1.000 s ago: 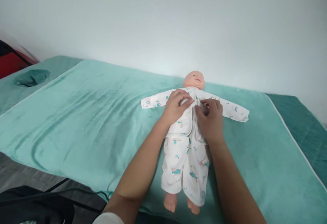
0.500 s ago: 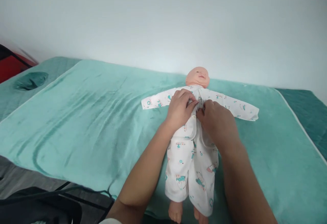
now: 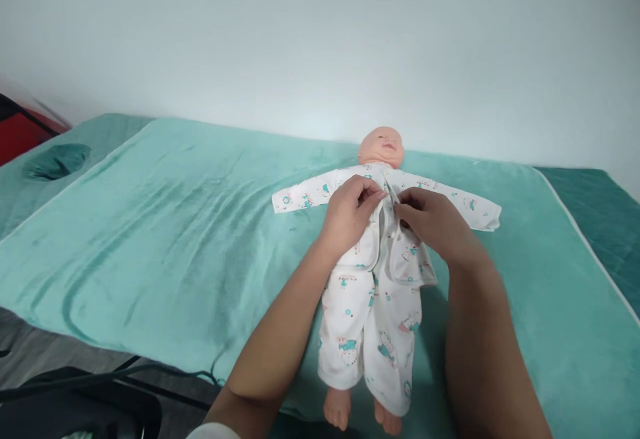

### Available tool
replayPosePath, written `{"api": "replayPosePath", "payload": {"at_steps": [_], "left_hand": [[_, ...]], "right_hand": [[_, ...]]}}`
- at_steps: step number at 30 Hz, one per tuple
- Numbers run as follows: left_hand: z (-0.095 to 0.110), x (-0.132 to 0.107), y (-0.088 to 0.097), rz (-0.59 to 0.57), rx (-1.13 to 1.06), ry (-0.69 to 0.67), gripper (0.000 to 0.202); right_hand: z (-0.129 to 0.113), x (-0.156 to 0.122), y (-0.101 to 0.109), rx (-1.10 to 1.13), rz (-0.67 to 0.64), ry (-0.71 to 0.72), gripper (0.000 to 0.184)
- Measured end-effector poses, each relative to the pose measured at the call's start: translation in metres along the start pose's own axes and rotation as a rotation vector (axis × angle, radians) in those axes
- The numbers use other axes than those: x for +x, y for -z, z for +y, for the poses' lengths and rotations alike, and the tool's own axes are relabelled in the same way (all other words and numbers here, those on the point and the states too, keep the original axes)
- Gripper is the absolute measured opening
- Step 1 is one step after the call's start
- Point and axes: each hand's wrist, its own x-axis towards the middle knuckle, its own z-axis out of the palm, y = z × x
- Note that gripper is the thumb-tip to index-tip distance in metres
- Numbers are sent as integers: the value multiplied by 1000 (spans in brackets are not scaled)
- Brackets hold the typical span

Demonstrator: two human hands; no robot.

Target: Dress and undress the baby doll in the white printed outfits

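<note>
A baby doll (image 3: 381, 147) lies on its back, head toward the wall. It wears a white printed jacket (image 3: 410, 255) and matching white pants (image 3: 345, 332); its bare feet stick out at the bottom. At the chest, my left hand (image 3: 353, 212) pinches one front edge of the jacket between thumb and fingers. Opposite it, my right hand (image 3: 433, 219) is closed on the other front edge, which lifts away from the body. A gap shows between the two front panels below my hands. Both jacket sleeves lie spread out to the sides.
A green cover (image 3: 175, 225) is spread over the bed, with wrinkles left of the doll. At the far left the bed has a round hole (image 3: 57, 161). The white wall (image 3: 300, 45) stands behind. Dark cables (image 3: 100, 377) hang near the front left edge.
My right hand has moved slightly right and turned, drawing its jacket edge away from the left one. The gap between the panels is wider, and the right panel's lower corner now shows.
</note>
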Motion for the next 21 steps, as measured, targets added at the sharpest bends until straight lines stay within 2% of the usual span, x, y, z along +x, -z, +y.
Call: {"api": "replayPosePath", "payload": {"at_steps": [3,8,10,15,21], "left_hand": [[-1,0,2,2,-43,33,11],[0,2,3,9,-104,95,14],[2,3,3,7,-148,120,15],[3,3,4,-33,-303,174,17],[-2,4,3,-82,-320,170,20]], "right_hand": [[3,1,-1,282,-47,2,14],[6,2,-14,652,9,72,16],[5,1,-21,657,29,92,16],[2,-2,-30,451,87,160,16],[10,-7,-33,400,125,174,21]]}}
